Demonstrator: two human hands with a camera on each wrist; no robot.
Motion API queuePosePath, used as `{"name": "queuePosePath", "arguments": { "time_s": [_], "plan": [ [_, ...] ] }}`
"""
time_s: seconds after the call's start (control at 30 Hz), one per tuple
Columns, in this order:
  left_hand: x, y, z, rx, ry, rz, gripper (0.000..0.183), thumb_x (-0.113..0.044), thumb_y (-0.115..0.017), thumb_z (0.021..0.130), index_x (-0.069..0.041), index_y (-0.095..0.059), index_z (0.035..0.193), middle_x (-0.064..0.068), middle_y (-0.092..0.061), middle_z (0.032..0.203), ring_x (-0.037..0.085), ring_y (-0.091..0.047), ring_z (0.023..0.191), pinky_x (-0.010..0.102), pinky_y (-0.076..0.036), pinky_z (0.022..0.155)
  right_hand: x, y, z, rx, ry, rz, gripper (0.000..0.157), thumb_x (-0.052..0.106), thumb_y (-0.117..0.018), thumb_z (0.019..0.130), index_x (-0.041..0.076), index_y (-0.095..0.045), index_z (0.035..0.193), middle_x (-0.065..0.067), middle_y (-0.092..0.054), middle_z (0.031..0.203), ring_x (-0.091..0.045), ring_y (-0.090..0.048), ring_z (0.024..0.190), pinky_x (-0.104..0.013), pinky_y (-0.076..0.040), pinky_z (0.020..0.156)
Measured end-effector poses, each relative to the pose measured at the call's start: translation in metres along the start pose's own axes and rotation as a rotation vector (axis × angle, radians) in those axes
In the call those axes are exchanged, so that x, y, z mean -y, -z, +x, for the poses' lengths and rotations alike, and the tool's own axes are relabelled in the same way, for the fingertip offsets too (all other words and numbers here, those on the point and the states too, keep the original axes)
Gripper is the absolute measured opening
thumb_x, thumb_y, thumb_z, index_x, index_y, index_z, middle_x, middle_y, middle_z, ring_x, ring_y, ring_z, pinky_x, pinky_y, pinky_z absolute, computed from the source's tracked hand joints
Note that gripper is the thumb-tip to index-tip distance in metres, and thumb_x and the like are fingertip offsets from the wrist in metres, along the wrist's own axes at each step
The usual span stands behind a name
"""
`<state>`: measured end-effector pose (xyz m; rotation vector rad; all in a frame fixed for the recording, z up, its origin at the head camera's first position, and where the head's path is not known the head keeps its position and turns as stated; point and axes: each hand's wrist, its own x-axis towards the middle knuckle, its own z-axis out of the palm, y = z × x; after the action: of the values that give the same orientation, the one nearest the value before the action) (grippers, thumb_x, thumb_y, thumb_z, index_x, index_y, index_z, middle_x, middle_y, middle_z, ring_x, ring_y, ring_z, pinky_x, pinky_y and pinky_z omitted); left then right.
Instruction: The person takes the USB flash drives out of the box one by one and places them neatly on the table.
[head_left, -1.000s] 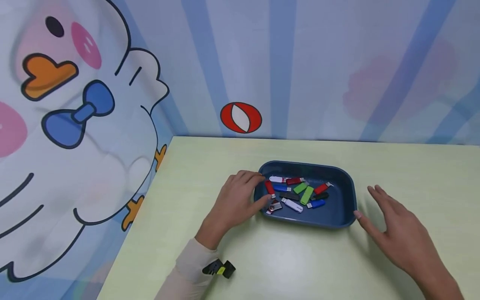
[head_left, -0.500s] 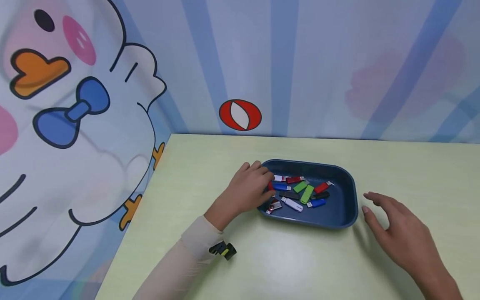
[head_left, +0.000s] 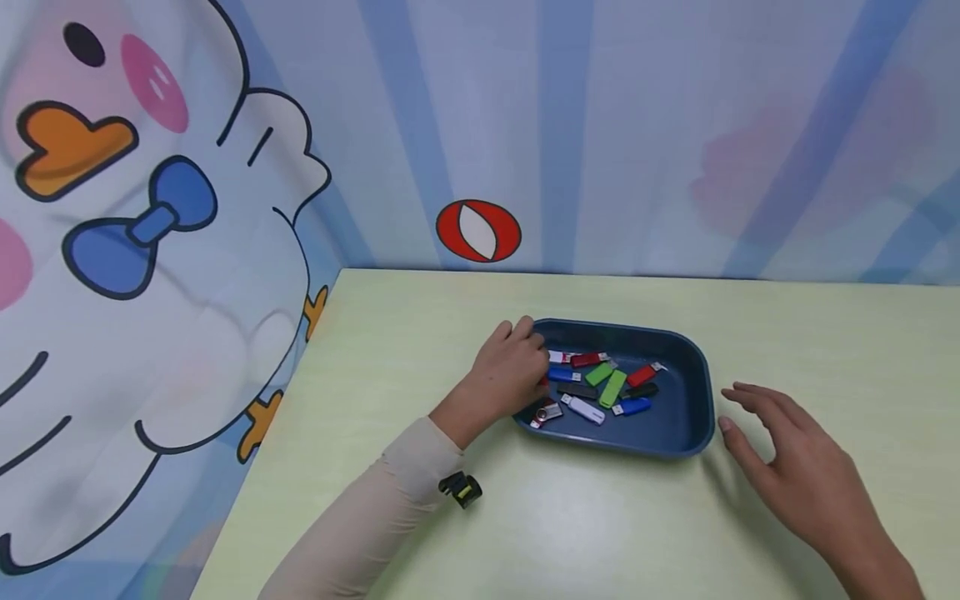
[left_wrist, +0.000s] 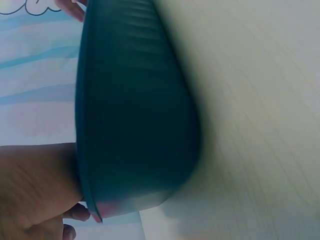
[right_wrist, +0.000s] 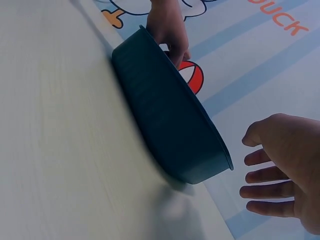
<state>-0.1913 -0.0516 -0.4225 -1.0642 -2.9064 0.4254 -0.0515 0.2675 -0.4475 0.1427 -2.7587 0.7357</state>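
A dark blue tray (head_left: 681, 412) on the table holds several USB sticks: green (head_left: 612, 389), blue (head_left: 632, 407), white (head_left: 582, 409), black and red ones. My left hand (head_left: 506, 372) reaches over the tray's left end, fingers bent down, pinching a red USB stick (head_left: 543, 382) that it mostly hides. In the left wrist view the tray's outer wall (left_wrist: 135, 100) covers most of those fingers. To the right of the tray, apart from it, my right hand (head_left: 802, 467) hovers with relaxed fingers, holding nothing; the right wrist view shows its spread fingers (right_wrist: 272, 190).
The pale table (head_left: 585, 533) extends around the tray on all sides. Behind it stands a printed backdrop (head_left: 637, 150) with a cartoon duck at the left. A small black device (head_left: 461, 490) is strapped at the left sleeve (head_left: 375, 508).
My left hand has moved right and further over the tray's left end, its thumb and fingers drawing together over the red USB stick. My right hand has shifted slightly, away from the tray's rim.
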Motion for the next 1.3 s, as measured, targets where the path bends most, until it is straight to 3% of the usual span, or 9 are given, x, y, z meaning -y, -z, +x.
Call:
{"name": "queuePosePath", "arguments": {
  "time_s": [0.27, 0.5, 0.73, 1.0, 1.3],
  "plan": [
    [-0.003, 0.000, 0.005, 0.035, 0.009, 0.018, 0.047, -0.059, -0.075, 0.094, -0.019, -0.080, 0.119, -0.003, -0.073, 0.118, 0.020, -0.044, 0.111, 0.035, -0.034, 0.088, 0.009, 0.002, -0.001, 0.123, -0.029, -0.017, 0.068, 0.049, -0.074, 0.098, 0.016, -0.054, 0.154, -0.018, -0.055, 0.154, -0.047, -0.053, 0.136, -0.072, -0.048, 0.089],
    [-0.006, -0.004, 0.008, 0.076, 0.008, 0.033, 0.049, -0.062, -0.074, 0.093, -0.021, -0.081, 0.119, -0.003, -0.075, 0.114, 0.020, -0.044, 0.111, 0.036, -0.033, 0.088, 0.016, -0.005, 0.004, 0.252, 0.014, -0.130, 0.095, 0.066, -0.072, 0.092, 0.006, -0.044, 0.161, -0.019, -0.040, 0.168, -0.050, -0.048, 0.144, -0.070, -0.052, 0.094],
    [-0.006, -0.004, 0.012, 0.065, -0.004, 0.042, 0.047, -0.061, -0.075, 0.092, -0.021, -0.081, 0.116, -0.004, -0.076, 0.108, 0.021, -0.044, 0.112, 0.036, -0.033, 0.090, 0.021, -0.006, 0.009, 0.280, 0.031, -0.193, 0.100, 0.070, -0.069, 0.092, -0.001, -0.046, 0.158, -0.024, -0.040, 0.166, -0.051, -0.048, 0.144, -0.068, -0.051, 0.098],
    [-0.004, -0.002, 0.013, 0.074, -0.010, 0.027, 0.046, -0.060, -0.075, 0.093, -0.019, -0.079, 0.115, -0.004, -0.074, 0.109, 0.021, -0.043, 0.111, 0.036, -0.033, 0.090, 0.020, -0.003, 0.011, 0.241, 0.073, -0.206, 0.099, 0.067, -0.075, 0.089, -0.003, -0.050, 0.154, -0.026, -0.048, 0.161, -0.052, -0.054, 0.138, -0.066, -0.054, 0.095],
    [0.001, 0.002, 0.008, 0.043, -0.006, -0.041, 0.044, -0.053, -0.076, 0.095, -0.015, -0.077, 0.116, -0.001, -0.071, 0.114, 0.021, -0.041, 0.111, 0.036, -0.034, 0.089, 0.021, -0.003, 0.014, 0.332, -0.014, -0.153, 0.108, 0.076, -0.068, 0.089, -0.001, -0.041, 0.160, -0.026, -0.041, 0.166, -0.056, -0.058, 0.131, -0.065, -0.056, 0.087]
  ]
}}
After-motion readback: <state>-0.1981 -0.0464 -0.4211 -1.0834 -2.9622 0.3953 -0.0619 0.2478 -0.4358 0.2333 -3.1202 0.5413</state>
